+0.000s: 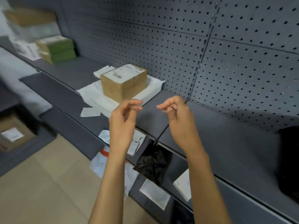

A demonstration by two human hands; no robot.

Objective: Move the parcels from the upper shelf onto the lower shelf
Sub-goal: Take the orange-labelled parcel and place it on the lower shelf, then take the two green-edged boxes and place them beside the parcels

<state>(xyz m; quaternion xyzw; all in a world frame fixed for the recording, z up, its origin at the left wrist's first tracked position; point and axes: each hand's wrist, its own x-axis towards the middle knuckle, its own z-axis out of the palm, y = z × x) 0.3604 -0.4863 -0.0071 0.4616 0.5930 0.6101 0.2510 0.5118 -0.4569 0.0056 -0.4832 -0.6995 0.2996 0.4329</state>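
A brown cardboard parcel (123,82) with a white label sits on a flat white mailer bag (97,96) on the upper grey shelf (210,126). My left hand (124,117) and my right hand (178,117) hover side by side just in front of and right of that parcel, fingers loosely curled, holding nothing. On the lower shelf (77,130) below lie white mailers (103,165), a crumpled black bag (152,164) and flat white envelopes (154,194). My forearms hide part of the lower shelf.
Green and brown boxes (56,49) are stacked further left on the upper shelf, with more blurred boxes above. A black object (289,160) stands at the far right. A cardboard box (14,135) sits low at left. Perforated grey back panel (226,54) behind; tiled floor (48,183) below.
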